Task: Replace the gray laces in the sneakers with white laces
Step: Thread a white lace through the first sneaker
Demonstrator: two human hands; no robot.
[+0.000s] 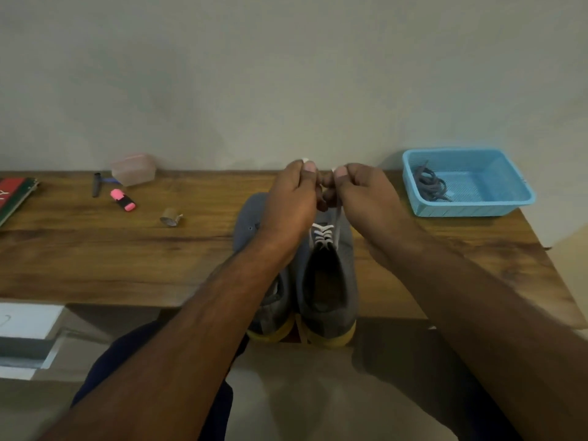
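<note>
Two gray sneakers with yellow soles stand side by side on the wooden table, heels toward me. The right sneaker (331, 275) has a white lace (323, 235) crossed through its eyelets. The left sneaker (251, 224) is largely hidden under my left arm. My left hand (292, 198) and my right hand (362, 192) are raised together above the toes, each pinching an end of the white lace between thumb and fingers. The gray laces (429, 186) lie bunched in the blue basket (477, 208) at the right.
On the table's left part lie a pink highlighter (122, 200), a dark pen (96, 184), a translucent pink box (133, 169), a small cardboard roll (170, 217) and a book (14, 195) at the edge. A wall stands right behind the table.
</note>
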